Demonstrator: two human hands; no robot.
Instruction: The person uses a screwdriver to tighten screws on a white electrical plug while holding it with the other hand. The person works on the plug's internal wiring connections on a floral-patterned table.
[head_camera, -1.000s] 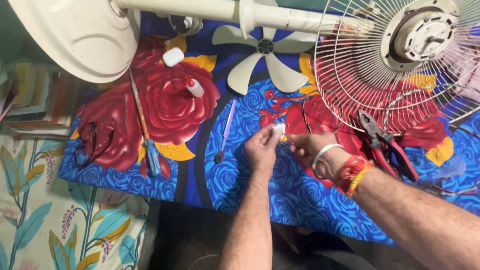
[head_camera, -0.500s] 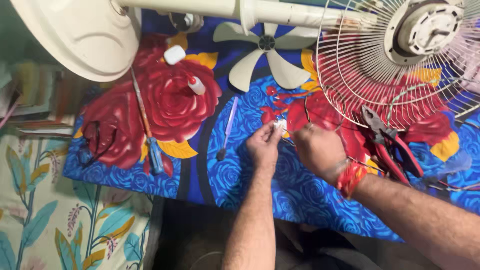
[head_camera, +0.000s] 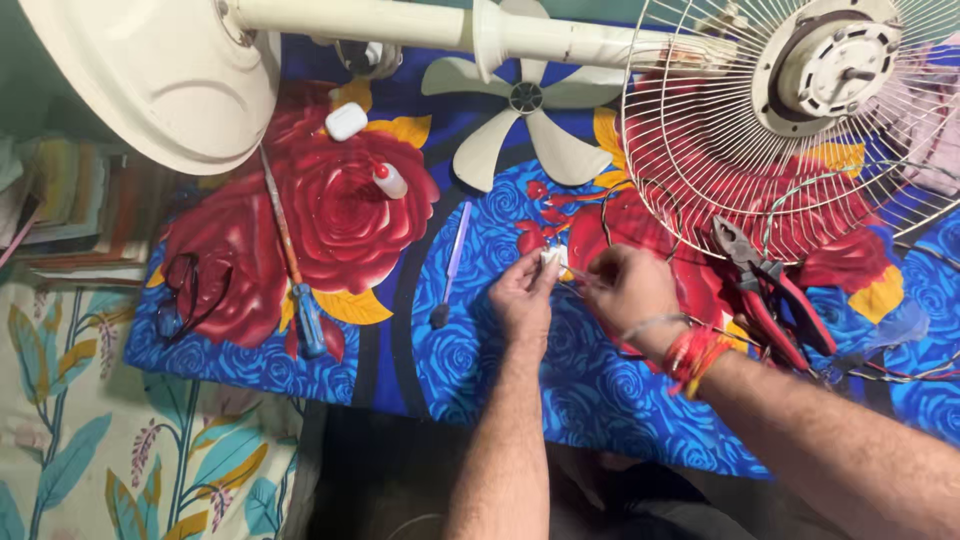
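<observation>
The left hand (head_camera: 522, 300) pinches a small white part (head_camera: 551, 259) between thumb and fingertips, just below the fan blade (head_camera: 524, 128). The right hand (head_camera: 628, 292) is closed, fingertips at the same part and gripping a thin wire (head_camera: 580, 283) beside it. Pliers (head_camera: 768, 290) lie right of the blade, under the wire guard (head_camera: 700, 150). A purple screwdriver (head_camera: 452, 262) lies below-left of the blade.

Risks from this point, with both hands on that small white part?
1. The small white part, pinched by the left hand, may slip while the right hand works its thin wires.
2. Those wires run past the red-handled pliers and could snag.
</observation>
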